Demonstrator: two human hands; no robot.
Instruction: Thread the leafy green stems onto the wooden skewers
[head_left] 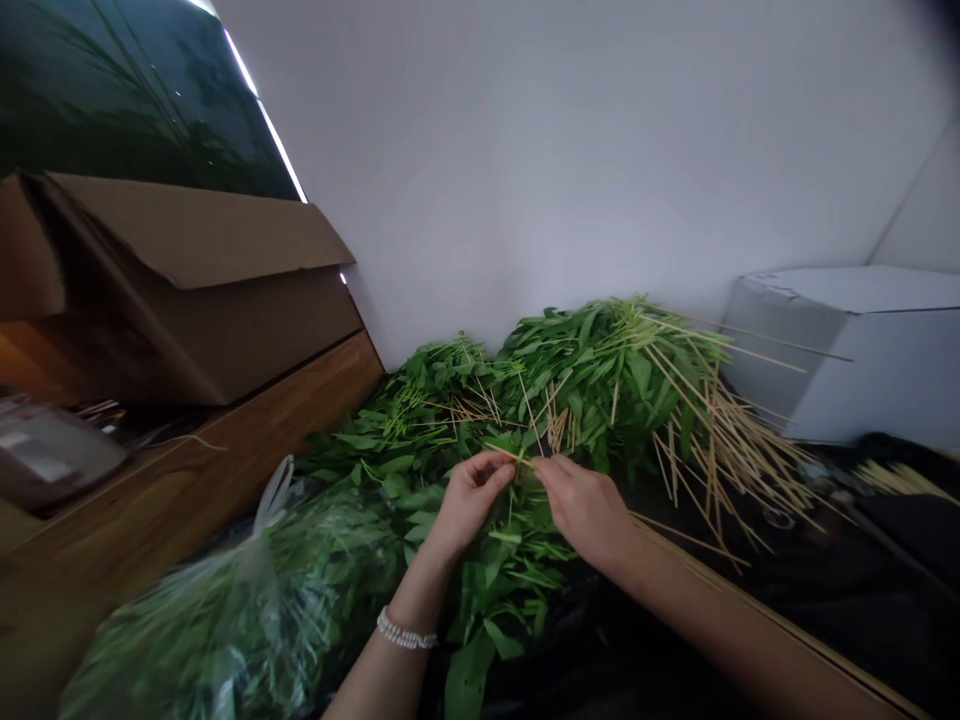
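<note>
Head view: my left hand [474,492] and right hand [589,502] both pinch a thin pale stick [524,461], above leafy stems [499,575] on black sheeting [847,605]. Greens with sticks [637,365] heap toward its far edge; a clear bag [255,600] of leaves sits along its left edge.

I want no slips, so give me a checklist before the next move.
1. Left hand pinching the thin stick: ok.
2. Right hand gripping that stick firmly: cannot tell, its grip is hidden.
3. Leafy greens close by: ok, spread around and beyond both hands.
4. Pale sticks at right lined up: not ok, fanned out at differing angles.
5. Pearly bracelet clear of the thin stick: ok, back on the left wrist.
</note>
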